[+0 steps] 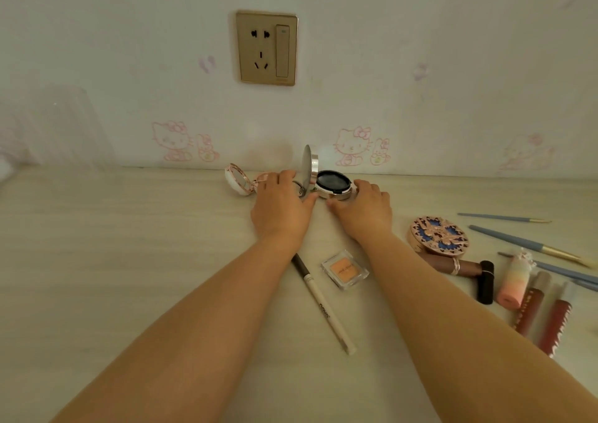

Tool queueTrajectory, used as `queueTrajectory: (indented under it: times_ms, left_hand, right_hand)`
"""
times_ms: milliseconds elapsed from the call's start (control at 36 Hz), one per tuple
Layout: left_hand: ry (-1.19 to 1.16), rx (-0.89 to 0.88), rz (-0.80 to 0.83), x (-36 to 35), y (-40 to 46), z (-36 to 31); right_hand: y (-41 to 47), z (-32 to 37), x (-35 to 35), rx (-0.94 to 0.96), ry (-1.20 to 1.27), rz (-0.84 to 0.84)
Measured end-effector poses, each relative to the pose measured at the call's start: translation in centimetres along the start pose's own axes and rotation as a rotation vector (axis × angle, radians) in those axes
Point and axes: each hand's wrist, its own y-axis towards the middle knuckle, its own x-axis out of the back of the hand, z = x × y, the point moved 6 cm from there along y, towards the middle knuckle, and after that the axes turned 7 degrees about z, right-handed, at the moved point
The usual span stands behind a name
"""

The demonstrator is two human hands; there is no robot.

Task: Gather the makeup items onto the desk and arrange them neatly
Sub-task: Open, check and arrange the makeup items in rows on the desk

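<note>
An open silver cushion compact stands near the wall, its mirrored lid upright and a black pad in its base. My right hand grips the base from the right. My left hand lies beside the lid, fingers curled over a small ringed item I cannot make out. An open white and rose compact sits just left of that hand. Between my forearms lie a white eyebrow pencil and a small orange eyeshadow pan.
On the right of the pale desk lie an ornate blue and rose round compact, a brown tube, a black lipstick, a pastel stick, lip glosses and blue brushes. A wall socket is ahead.
</note>
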Motion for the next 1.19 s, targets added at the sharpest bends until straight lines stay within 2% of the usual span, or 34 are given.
queueTrajectory:
  times_ms: [167, 333, 500, 611, 722, 861, 1194]
  left_hand:
    - [-0.245, -0.042, 0.022, 0.3, -1.7, 0.0]
    - [-0.308, -0.117, 0.022, 1.8, -4.5, -1.3]
    - [-0.218, -0.322, 0.146, 2.5, -7.1, -4.7]
    - [-0.153, -0.371, 0.227, 1.7, -8.7, -7.4]
    - [-0.037, -0.38, 0.359, -0.6, -9.5, -9.3]
    - [-0.009, -0.351, 0.41, -2.3, -9.3, -11.3]
    - [0.071, -0.214, 0.644, -6.4, -8.0, -13.6]
  right_hand:
    - [-2.8, 0.3, 0.3, 0.055, -0.093, 0.103]
    - [-5.6, 0.5, 1.4, 0.091, 0.102, 0.146]
    - [-8.6, -0.2, 3.5, 0.209, 0.019, -0.048]
    - [-10.1, -1.8, 5.5, 0.209, -0.057, -0.197]
    - [-10.9, -4.3, 7.8, 0.131, -0.13, -0.298]
    - [-11.1, -7.0, 9.0, -0.013, -0.26, -0.21]
    - [-10.5, -9.6, 9.2, -0.231, -0.297, -0.08]
